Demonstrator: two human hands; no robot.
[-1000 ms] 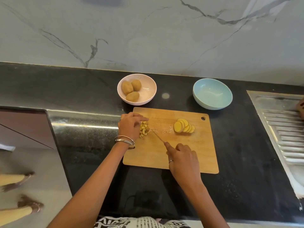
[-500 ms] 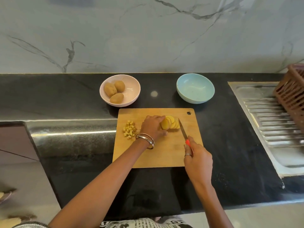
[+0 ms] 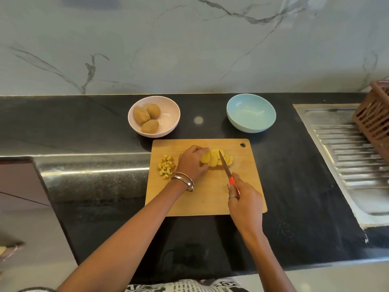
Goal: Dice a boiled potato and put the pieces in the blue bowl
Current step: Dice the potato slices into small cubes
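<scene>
So the potato slices [image 3: 219,159] are fanned out in a row on the wooden cutting board [image 3: 248,178], right at the fingertips of the left hand [image 3: 192,163]. That hand has its fingers curled over the leftmost slice, pinching it. The right hand [image 3: 245,200] is wrapped around the red handle of a knife [image 3: 226,167], and the blade points away from the person and lies across the slices, just right of the left hand's fingers. Can't tell if the edge is actually touching the potato or just hanging over it.

On the outer side of the left hand, just beside the wrist with its bangles [image 3: 183,181], there's a little pile of diced cubes [image 3: 166,166] sitting on the same board.

Beyond the right hand, past the far edge of the board, is the blue bowl [image 3: 251,112] on the black worktop [image 3: 294,186], nothing visible in it. Beyond the left hand is a pink bowl [image 3: 168,116] with three whole unpeeled potatoes [image 3: 147,118].

Way off to the right of the right hand you get a steel sink drainboard [image 3: 347,157] and the corner of a brown slatted basket [image 3: 374,116]. Marble wall [image 3: 189,49] behind everything.
</scene>
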